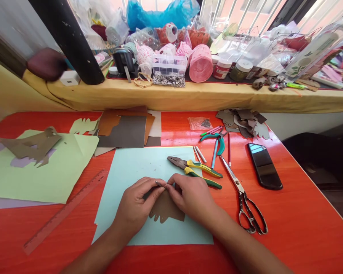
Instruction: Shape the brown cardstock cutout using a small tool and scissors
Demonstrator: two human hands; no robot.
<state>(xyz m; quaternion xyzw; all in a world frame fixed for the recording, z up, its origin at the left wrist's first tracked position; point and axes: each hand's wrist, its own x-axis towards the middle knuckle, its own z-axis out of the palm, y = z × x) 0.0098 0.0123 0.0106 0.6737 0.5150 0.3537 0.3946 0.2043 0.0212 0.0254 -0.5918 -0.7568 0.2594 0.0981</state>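
Over the light blue sheet (114,228) my two hands meet at the top edge of a brown cut piece (171,209) with a scalloped lower edge. My left hand (138,201) pinches a small dark thin object (159,184) between thumb and forefinger. Close beside it, my right hand (191,192) has its thumb and forefinger pressed together at the brown piece's upper edge. The fingers partly hide the piece's top. Just beyond my right hand lie pliers with yellow-green handles (205,167).
Scissors (241,190), a phone (265,166), teal pliers (220,144) and pens lie right. A clear ruler (65,209) and green sheets (74,152) lie left. Brown sheets (122,131), scraps (246,120) and a small bag (200,123) sit behind; jars line the sill.
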